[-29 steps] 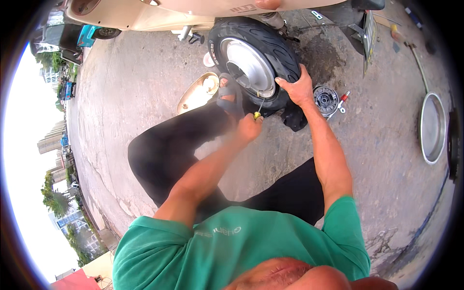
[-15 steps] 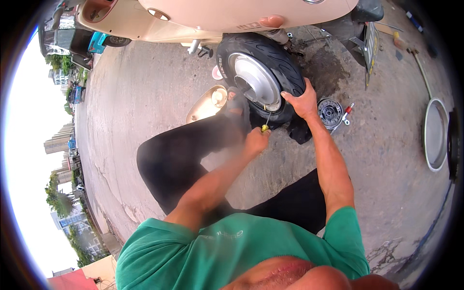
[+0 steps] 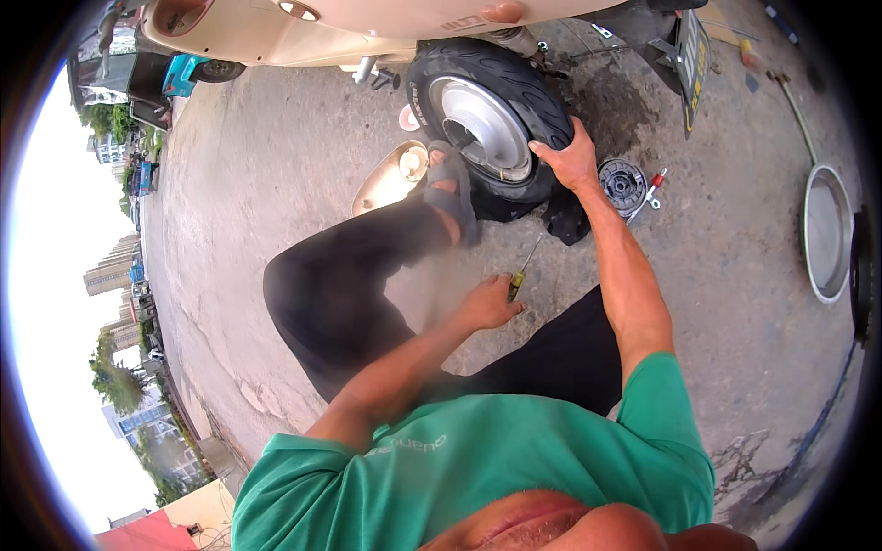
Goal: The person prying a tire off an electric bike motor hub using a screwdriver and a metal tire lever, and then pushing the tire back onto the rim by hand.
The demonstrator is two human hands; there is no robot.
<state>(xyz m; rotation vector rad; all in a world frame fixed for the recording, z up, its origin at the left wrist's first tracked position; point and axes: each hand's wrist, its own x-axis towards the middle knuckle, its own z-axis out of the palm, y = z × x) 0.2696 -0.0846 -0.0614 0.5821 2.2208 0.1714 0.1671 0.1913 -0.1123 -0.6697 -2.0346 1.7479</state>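
Note:
A screwdriver (image 3: 519, 280) with a yellowish handle is gripped in my left hand (image 3: 490, 302), low over the ground between my knees. Its thin shaft points away from me, apart from the wheel. My right hand (image 3: 571, 162) is wrapped on the right side of the black tyre (image 3: 514, 87), thumb on the sidewall near the rim. The tyre is on a silver wheel hub (image 3: 482, 119) under the cream scooter (image 3: 386, 28). Black cloth (image 3: 566, 219) lies below the wheel. A round metal part (image 3: 623, 186) rests on the ground right of my right hand.
A red-handled tool (image 3: 655, 188) lies beside the round part. Left of my sandalled foot (image 3: 448, 188) is a cream cover panel (image 3: 390, 184). A metal basin (image 3: 827, 234) and a long-handled tool (image 3: 797, 115) are at far right. A licence plate (image 3: 695, 73) hangs at the scooter's rear.
My left hand has drawn the screwdriver back from the wheel rim, toward me and slightly right. My right hand stays on the tyre.

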